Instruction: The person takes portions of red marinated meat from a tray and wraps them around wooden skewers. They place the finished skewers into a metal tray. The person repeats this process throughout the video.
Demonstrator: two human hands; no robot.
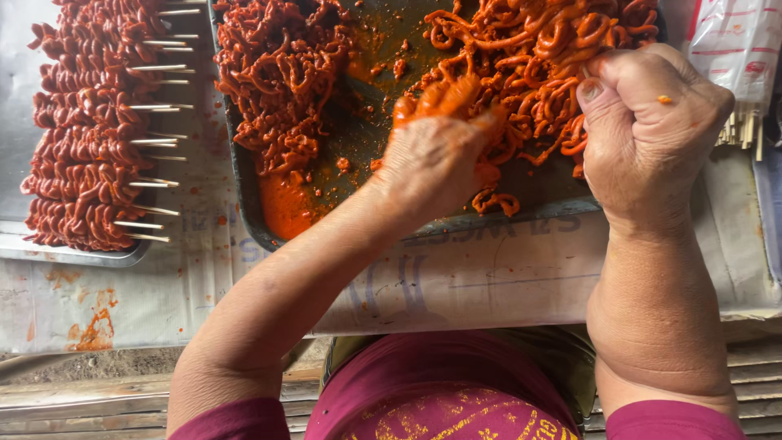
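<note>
Head view: one dark rectangular metal tray [244, 187] is set close in front, so both hands reach its orange-red marinated coiled meat strips [529, 49]. The right hand [652, 122] is closed in a fist on strips at the right heap, seemingly around a skewer, though that is hidden. The left hand [436, 155] is pinched on a sauce-coated piece [440, 98]. Far left, roughly fifteen loaded wooden skewers [90, 122] are stacked on one flat silver tray [73, 254], sticks pointing right for easy lifting.

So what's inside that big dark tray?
The dark tray holds orange-red marinated strips, curled in heaps, and a puddle of orange sauce. The left hand and right hand cover part of the heap, so what lies beneath them is hidden.
</note>
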